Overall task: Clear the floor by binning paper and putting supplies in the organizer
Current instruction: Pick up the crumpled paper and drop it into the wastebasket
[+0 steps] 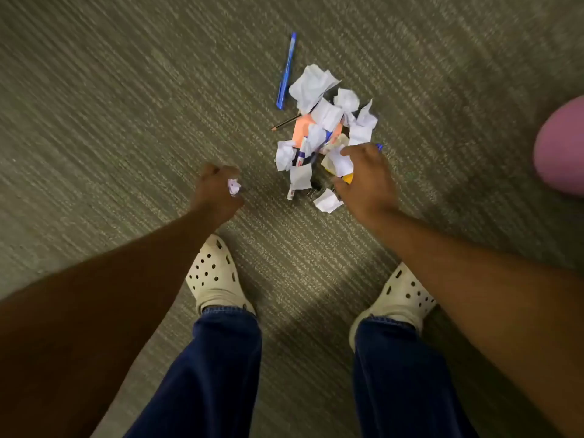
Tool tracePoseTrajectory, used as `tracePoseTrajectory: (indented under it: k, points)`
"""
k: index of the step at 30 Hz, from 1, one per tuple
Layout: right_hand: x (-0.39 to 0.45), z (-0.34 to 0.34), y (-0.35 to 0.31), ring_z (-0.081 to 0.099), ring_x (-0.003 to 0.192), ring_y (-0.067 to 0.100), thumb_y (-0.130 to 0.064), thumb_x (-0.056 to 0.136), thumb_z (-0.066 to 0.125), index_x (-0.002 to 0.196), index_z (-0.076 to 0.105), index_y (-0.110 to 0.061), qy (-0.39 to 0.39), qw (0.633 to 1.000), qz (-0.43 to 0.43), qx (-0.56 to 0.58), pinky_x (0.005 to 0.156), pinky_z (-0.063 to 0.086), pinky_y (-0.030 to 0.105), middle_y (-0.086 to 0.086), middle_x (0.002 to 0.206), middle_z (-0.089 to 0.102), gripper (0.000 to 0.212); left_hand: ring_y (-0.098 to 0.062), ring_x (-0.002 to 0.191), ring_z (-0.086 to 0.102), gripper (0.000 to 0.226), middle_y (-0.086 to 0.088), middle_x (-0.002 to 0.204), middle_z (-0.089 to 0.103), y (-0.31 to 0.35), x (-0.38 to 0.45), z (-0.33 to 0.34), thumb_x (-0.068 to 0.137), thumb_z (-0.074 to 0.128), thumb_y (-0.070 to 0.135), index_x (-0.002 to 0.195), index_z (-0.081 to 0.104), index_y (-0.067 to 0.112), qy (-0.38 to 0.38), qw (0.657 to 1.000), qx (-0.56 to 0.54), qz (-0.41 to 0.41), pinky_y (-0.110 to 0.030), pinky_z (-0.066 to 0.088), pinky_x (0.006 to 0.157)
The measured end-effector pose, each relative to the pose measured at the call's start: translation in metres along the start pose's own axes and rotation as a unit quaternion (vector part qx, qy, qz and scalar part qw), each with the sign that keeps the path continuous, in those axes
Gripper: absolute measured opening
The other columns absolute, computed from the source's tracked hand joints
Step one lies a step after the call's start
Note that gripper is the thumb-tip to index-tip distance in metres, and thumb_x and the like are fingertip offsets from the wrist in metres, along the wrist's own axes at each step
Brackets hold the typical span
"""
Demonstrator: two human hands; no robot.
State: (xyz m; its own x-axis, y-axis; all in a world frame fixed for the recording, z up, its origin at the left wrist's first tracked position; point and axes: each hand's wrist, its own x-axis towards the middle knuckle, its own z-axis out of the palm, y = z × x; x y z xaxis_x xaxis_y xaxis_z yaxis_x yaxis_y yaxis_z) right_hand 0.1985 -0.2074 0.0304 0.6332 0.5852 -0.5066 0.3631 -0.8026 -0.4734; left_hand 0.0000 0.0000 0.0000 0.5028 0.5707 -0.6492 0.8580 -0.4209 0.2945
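A heap of crumpled white paper scraps (319,90) lies on the carpet, mixed with an orange sticky pad (301,131), a white marker (301,151) and a binder clip (311,194). A blue pen (287,71) and a pencil (286,123) lie at the heap's left edge. My left hand (218,194) is closed around a small crumpled paper ball (234,186), left of the heap. My right hand (366,175) reaches into the heap's near right side, fingers curled over a white paper scrap (339,161); whether it grips it is unclear.
Grey-green ribbed carpet (126,121) covers the whole floor. A pink rounded object (562,147) sits at the right edge. My two feet in white clogs (215,276) stand just below the heap. No bin or organizer is in view.
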Motion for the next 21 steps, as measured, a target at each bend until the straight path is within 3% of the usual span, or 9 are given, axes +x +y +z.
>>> tracePoseTrajectory:
  k: [4, 7, 9, 11, 13, 15, 18, 21]
  points:
    - [0.011, 0.01, 0.008, 0.053, 0.127, 0.035, -0.017, 0.088, 0.077, 0.133, 0.063, -0.015, -0.004, 0.999, -0.01, -0.034, 0.101, 0.052, 0.044, 0.01, 0.139, 0.052, 0.047, -0.042, 0.108, 0.061, 0.031, -0.027, 0.13, 0.051, -0.003, 0.009, 0.018, 0.082, 0.071, -0.003, 0.112, 0.071, 0.002, 0.01, 1.0, 0.001, -0.007, -0.04, 0.051, 0.096]
    - [0.018, 0.013, 0.014, 0.048, 0.129, 0.033, -0.018, 0.089, 0.076, 0.132, 0.063, -0.016, 0.005, 0.998, -0.011, -0.056, 0.096, 0.054, 0.045, 0.008, 0.14, 0.05, 0.045, -0.038, 0.097, 0.067, 0.018, -0.024, 0.118, 0.063, 0.009, 0.016, 0.02, 0.088, 0.063, 0.0, 0.098, 0.078, 0.005, 0.041, 0.999, -0.015, -0.019, -0.033, 0.05, 0.088]
    - [0.023, 0.011, 0.015, 0.045, 0.131, 0.033, -0.021, 0.088, 0.077, 0.131, 0.063, -0.018, 0.021, 0.997, -0.01, -0.079, 0.093, 0.055, 0.047, 0.008, 0.14, 0.048, 0.046, -0.034, 0.085, 0.065, 0.019, -0.021, 0.1, 0.069, 0.028, 0.024, 0.02, 0.092, 0.057, 0.006, 0.087, 0.075, 0.005, 0.061, 0.998, -0.014, -0.001, -0.03, 0.043, 0.073]
    - [0.029, 0.01, 0.017, 0.044, 0.131, 0.033, -0.025, 0.086, 0.08, 0.131, 0.062, -0.019, 0.035, 0.995, -0.003, -0.095, 0.094, 0.056, 0.048, 0.009, 0.142, 0.046, 0.049, -0.033, 0.079, 0.062, 0.024, -0.022, 0.09, 0.068, 0.055, 0.035, 0.022, 0.097, 0.05, 0.007, 0.083, 0.069, 0.002, 0.076, 0.996, -0.041, 0.028, -0.032, 0.035, 0.068]
    - [0.033, 0.012, 0.019, 0.044, 0.131, 0.034, -0.031, 0.082, 0.083, 0.133, 0.059, -0.02, 0.046, 0.992, -0.006, -0.118, 0.099, 0.052, 0.047, 0.011, 0.145, 0.044, 0.058, -0.039, 0.09, 0.064, 0.026, -0.027, 0.098, 0.068, 0.081, 0.047, 0.026, 0.102, 0.045, 0.009, 0.092, 0.065, -0.004, 0.064, 0.995, -0.05, 0.051, -0.041, 0.04, 0.073]
    - [0.036, 0.014, 0.019, 0.043, 0.132, 0.036, -0.039, 0.08, 0.083, 0.139, 0.054, -0.022, 0.045, 0.99, 0.0, -0.135, 0.103, 0.049, 0.048, 0.012, 0.15, 0.04, 0.068, -0.042, 0.105, 0.062, 0.027, -0.028, 0.116, 0.064, 0.099, 0.056, 0.033, 0.103, 0.047, 0.018, 0.113, 0.059, -0.004, 0.044, 0.996, -0.061, 0.042, -0.045, 0.046, 0.083]
    - [0.039, 0.018, 0.014, 0.035, 0.142, 0.042, -0.051, 0.08, 0.08, 0.152, 0.04, -0.027, 0.023, 0.988, 0.019, -0.152, 0.109, 0.046, 0.053, 0.015, 0.162, 0.025, 0.086, -0.045, 0.121, 0.057, 0.056, -0.028, 0.141, 0.048, 0.109, 0.062, 0.046, 0.098, 0.062, 0.027, 0.147, 0.041, 0.009, -0.005, 0.999, -0.032, 0.04, -0.048, 0.048, 0.097]
    - [0.042, 0.019, 0.012, 0.027, 0.148, 0.048, -0.056, 0.078, 0.082, 0.162, 0.022, -0.031, -0.019, 0.986, 0.014, -0.165, 0.112, 0.044, 0.058, 0.018, 0.169, 0.01, 0.106, -0.049, 0.12, 0.061, 0.064, -0.03, 0.147, 0.042, 0.103, 0.069, 0.057, 0.101, 0.058, 0.02, 0.158, 0.027, 0.015, -0.006, 0.997, -0.013, 0.07, -0.048, 0.05, 0.094]
